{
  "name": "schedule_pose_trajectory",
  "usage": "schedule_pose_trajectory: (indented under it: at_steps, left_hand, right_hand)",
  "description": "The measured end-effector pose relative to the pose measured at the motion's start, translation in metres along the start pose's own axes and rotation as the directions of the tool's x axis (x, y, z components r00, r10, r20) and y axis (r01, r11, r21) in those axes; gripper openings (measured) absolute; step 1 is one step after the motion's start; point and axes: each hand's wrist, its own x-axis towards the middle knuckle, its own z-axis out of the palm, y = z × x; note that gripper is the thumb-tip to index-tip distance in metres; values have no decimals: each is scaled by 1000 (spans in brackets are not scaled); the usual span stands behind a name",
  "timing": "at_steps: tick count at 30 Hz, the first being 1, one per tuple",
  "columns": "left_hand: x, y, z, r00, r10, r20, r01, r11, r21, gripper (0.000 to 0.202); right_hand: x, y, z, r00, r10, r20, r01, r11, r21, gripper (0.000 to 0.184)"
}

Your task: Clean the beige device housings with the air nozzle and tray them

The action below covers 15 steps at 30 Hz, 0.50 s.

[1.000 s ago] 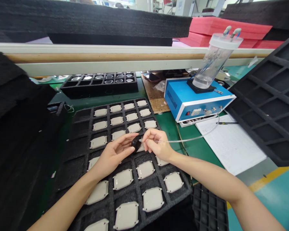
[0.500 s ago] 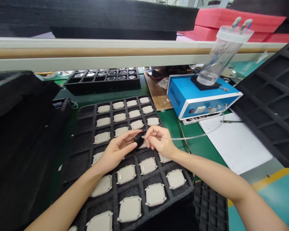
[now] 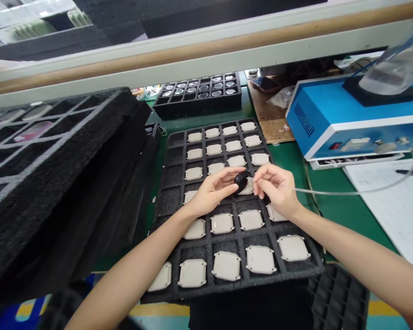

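Above the middle of a black foam tray [image 3: 172, 181], my left hand [image 3: 214, 191] grips a small, glossy black rounded piece [image 3: 241, 182] between thumb and fingers; its exact kind does not show. My right hand [image 3: 276, 187] pinches the end of a clear thin tube [image 3: 333, 192], its pale tip touching or nearly touching the black piece. Cream-coloured, watch-case-shaped plates [image 3: 260, 259] lie in many tray compartments below and around both hands. The tube runs right towards a blue machine [image 3: 361, 119] with knobs and a red switch.
At left stands a tall stack of black foam trays [image 3: 89, 183]. Another tray [image 3: 198, 104] with round glassy pieces lies behind. A rail [image 3: 192, 55] crosses above the bench. Right of the tray are paper [image 3: 375, 197] and a pen [image 3: 411, 173]; a phone [image 3: 265, 84] lies at the back.
The view has swung left, so the tray and machine appear further right and more of the left stack shows. Both hands keep the same hold on the black piece and the tube.
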Motion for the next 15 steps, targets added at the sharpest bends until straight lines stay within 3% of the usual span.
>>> schedule_pose_trajectory:
  at_steps: [15]
  left_hand:
    - [0,-5,-2,999,25,33,-23,997,-71,37]
  right_hand:
    - [1,2,-1,999,-22,23,22,1000,-4,8]
